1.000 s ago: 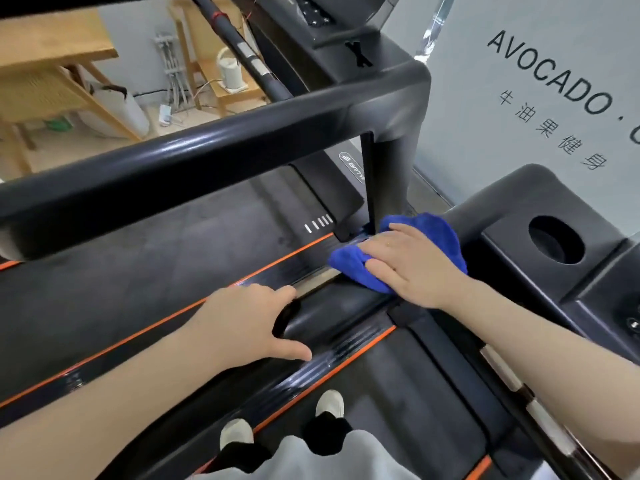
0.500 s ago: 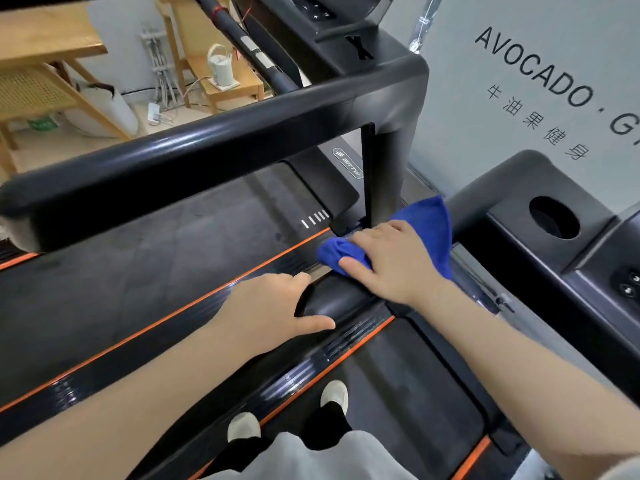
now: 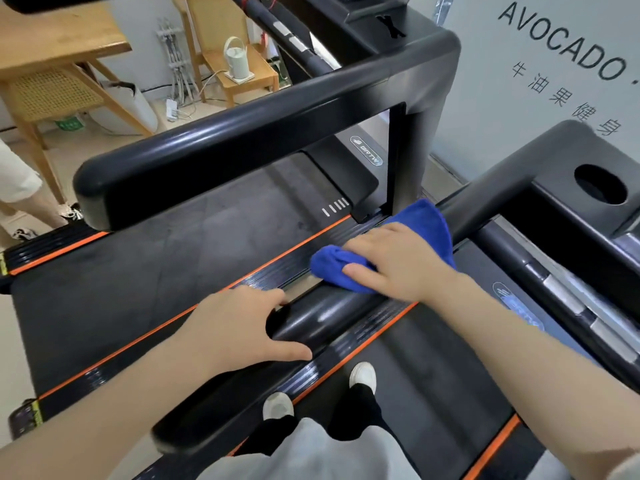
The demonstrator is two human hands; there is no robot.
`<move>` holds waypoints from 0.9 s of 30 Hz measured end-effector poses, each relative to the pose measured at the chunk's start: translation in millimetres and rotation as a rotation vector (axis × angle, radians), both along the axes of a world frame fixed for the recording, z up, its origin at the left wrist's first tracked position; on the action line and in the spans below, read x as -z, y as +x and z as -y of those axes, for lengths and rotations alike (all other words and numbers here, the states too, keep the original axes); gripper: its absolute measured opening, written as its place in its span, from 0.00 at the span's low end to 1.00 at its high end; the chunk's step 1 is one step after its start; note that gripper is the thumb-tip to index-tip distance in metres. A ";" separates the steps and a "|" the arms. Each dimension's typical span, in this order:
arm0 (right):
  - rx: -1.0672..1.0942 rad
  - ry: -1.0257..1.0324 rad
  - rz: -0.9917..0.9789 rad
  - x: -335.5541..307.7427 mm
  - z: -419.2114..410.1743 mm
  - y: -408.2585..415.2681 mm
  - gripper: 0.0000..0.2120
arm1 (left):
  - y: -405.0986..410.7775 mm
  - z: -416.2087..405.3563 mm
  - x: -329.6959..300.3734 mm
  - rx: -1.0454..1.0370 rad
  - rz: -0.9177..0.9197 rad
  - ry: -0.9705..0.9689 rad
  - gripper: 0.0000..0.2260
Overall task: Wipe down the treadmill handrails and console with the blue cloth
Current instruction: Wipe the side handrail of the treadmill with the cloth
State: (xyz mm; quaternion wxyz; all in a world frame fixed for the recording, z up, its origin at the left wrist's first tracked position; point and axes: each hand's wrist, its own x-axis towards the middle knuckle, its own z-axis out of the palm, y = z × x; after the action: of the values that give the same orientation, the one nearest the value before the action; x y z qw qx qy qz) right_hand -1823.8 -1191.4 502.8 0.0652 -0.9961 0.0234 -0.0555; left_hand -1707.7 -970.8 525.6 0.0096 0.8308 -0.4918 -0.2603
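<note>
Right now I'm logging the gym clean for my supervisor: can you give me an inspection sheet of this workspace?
Surface: black handrail, glossy.
Job's things: blue cloth bunched on the handrail.
Clutter: nothing seen on the treadmill.
Hands: right hand presses the cloth; left hand grips the handrail.
Cables: power strip with white leads on the floor.
Surroundings: wooden table, white kettle on a stool, a second treadmill alongside.

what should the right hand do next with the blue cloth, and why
Probably slide the bunched blue microfibre cloth back along the glossy black handrail toward the left hand. The right hand presses it at the rail's far end by the upright post, and the bare stretch between the hands lies nearest.
</note>
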 end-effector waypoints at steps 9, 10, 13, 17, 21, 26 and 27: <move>0.353 -0.056 -0.076 2.8 32.1 9.2 0.28 | -6.1 -44.9 2.0 -0.123 -0.111 -0.080 0.33; 0.390 -0.071 -0.138 1.0 26.6 14.2 0.27 | -7.2 -46.8 4.6 -0.155 -0.128 -0.091 0.32; 0.369 -0.076 -0.314 -7.4 -7.9 29.8 0.23 | -10.2 -50.2 9.4 -0.222 -0.135 -0.121 0.30; 0.170 -0.079 -0.348 -5.9 -83.1 45.8 0.23 | -15.8 -52.0 6.3 -0.228 -0.018 -0.110 0.30; 0.092 -0.063 -0.247 3.4 -130.7 51.6 0.22 | -14.9 -52.2 5.5 -0.252 0.033 -0.166 0.30; 0.087 0.000 -0.085 5.6 -131.4 39.6 0.21 | -14.4 -60.3 15.9 -0.296 -0.033 -0.317 0.31; 0.087 0.005 -0.076 4.0 -127.7 37.6 0.21 | -13.7 -64.7 17.4 -0.320 -0.096 -0.349 0.31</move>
State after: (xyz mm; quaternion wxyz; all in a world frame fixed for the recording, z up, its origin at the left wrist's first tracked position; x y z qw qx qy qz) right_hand -1786.2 -1063.7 498.8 0.0642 -0.9953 0.0692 -0.0204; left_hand -1721.4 -906.1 508.2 0.2175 0.8706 -0.3905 -0.2058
